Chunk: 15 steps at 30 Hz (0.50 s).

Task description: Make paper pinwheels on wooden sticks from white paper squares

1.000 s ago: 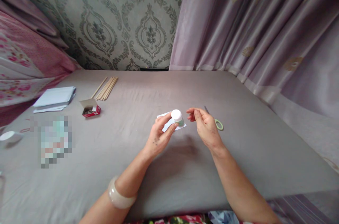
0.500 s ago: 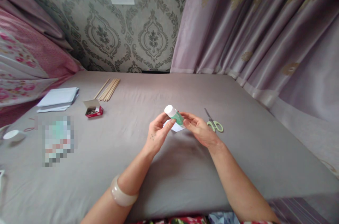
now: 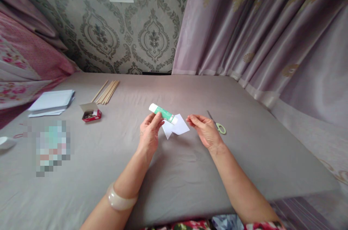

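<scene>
My left hand [image 3: 149, 132] grips a glue stick [image 3: 164, 114], a green tube with white ends, tilted with its right end lower. Its fingers wrap round the tube's left half. My right hand [image 3: 205, 128] is apart from the tube, thumb and fingertips pinched together; whatever is between them, if anything, cannot be made out. Below the glue stick lies a folded white paper piece [image 3: 181, 125] with pointed corners, partly covered by the tube. Just beyond my right hand rest scissors [image 3: 221, 128] with pale green handles, partly hidden by that hand.
Farther left are a small red open box [image 3: 92, 115], a bundle of wooden sticks [image 3: 108, 92] and a stack of white paper [image 3: 51, 100]. A blurred-out item [image 3: 53, 146] lies nearer, beside a white round object [image 3: 5, 143]. Curtains [image 3: 244, 23] hang along the right.
My right hand has come off the glue stick and moved right. My left hand has shifted left, turning the tube flatter. More of the white paper now shows.
</scene>
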### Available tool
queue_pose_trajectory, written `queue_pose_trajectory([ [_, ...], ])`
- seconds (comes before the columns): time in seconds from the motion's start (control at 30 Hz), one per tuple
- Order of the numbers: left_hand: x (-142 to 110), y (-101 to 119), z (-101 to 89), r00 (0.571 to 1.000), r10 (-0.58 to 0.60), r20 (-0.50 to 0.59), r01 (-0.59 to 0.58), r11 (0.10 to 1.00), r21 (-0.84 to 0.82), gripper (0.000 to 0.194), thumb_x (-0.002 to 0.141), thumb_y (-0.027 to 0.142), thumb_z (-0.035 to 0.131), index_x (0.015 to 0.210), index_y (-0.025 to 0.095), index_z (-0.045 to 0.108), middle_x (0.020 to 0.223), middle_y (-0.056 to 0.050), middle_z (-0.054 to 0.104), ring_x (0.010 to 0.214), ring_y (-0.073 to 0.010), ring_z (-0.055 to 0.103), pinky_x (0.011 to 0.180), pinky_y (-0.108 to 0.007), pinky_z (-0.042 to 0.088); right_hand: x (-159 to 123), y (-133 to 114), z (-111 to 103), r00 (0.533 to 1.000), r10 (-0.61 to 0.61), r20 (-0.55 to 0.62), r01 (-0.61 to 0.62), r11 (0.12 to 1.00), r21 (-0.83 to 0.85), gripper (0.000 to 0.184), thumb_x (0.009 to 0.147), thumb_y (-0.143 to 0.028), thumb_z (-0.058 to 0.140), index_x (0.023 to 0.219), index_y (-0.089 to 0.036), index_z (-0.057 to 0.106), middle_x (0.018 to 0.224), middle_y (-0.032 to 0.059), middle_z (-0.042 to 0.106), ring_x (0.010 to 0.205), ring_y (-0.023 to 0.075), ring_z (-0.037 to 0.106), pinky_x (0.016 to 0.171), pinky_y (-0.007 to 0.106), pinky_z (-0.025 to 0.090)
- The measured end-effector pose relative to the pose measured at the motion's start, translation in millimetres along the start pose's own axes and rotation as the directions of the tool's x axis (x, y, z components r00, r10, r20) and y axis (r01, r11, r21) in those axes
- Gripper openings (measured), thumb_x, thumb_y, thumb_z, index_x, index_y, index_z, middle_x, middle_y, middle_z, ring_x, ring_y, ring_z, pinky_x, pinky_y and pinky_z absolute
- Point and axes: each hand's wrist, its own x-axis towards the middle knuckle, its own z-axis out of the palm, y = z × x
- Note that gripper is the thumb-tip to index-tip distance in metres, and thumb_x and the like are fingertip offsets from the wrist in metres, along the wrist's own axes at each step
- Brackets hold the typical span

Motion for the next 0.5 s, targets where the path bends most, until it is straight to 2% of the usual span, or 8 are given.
queue_pose_trajectory([
  [0.1, -3, 0, 2.4, 0.999, 0.002, 0.035, -0.002, 1.0, -0.013, 0.034, 0.06, 0.031, 0.084, 0.085, 0.016, 0.065, 0.079, 0.001, 0.066, 0.069, -0.0093, 0.063, 0.075, -0.025, 0.049, 0, 3, 4, 0.996, -0.064, -0.066, 0.059, 0.995, -0.077, 0.025, 0.054, -0.033, 0.085, 0.065, -0.019, 0.069, 0.066, -0.0008, 0.068, 0.066, 0.0124, 0.06, 0.07, 0.028, 0.047],
  [0.2, -7, 0, 5.8, 0.996, 0.019, 0.09, -0.019, 1.0, -0.002, 0.033, 0.061, 0.031, 0.083, 0.083, 0.017, 0.063, 0.08, 0.001, 0.065, 0.073, -0.0107, 0.064, 0.08, -0.028, 0.05, -4, 4, 13, 0.998, -0.058, 0.028, 0.06, 0.995, -0.078, 0.03, 0.054, -0.031, 0.085, 0.079, -0.02, 0.071, 0.079, -0.0012, 0.07, 0.07, 0.0113, 0.06, 0.068, 0.025, 0.047],
  [0.3, -12, 0, 9.9, 0.991, 0.009, 0.134, -0.011, 1.0, 0.009, 0.032, 0.061, 0.03, 0.083, 0.084, 0.017, 0.063, 0.083, 0.001, 0.066, 0.076, -0.0114, 0.065, 0.082, -0.03, 0.051, -9, 7, 24, 0.992, 0.022, 0.123, -0.016, 0.999, -0.044, 0.046, 0.053, -0.031, 0.085, 0.095, -0.022, 0.07, 0.087, 0.0, 0.071, 0.073, 0.0115, 0.062, 0.065, 0.024, 0.048],
  [0.4, -14, 0, 11.1, 0.985, -0.003, 0.171, -0.004, 0.999, 0.038, 0.031, 0.061, 0.03, 0.083, 0.082, 0.017, 0.065, 0.083, 0.0, 0.067, 0.077, -0.0121, 0.065, 0.08, -0.029, 0.051, -9, 9, 30, 0.992, 0.061, 0.108, -0.066, 0.997, 0.045, 0.043, 0.05, -0.03, 0.087, 0.088, -0.02, 0.07, 0.08, -0.0015, 0.07, 0.068, 0.0103, 0.061, 0.059, 0.022, 0.048],
  [0.5, -8, -3, 4.9, 0.976, -0.012, 0.22, -0.026, 0.985, 0.172, 0.03, 0.064, 0.033, 0.08, 0.086, 0.016, 0.068, 0.086, -0.004, 0.07, 0.081, -0.016, 0.066, 0.076, -0.029, 0.051, -2, 3, 23, 0.998, 0.049, 0.042, -0.054, 0.989, 0.134, 0.036, 0.051, -0.033, 0.087, 0.079, -0.019, 0.068, 0.072, -0.0014, 0.068, 0.063, 0.0106, 0.061, 0.055, 0.022, 0.049],
])
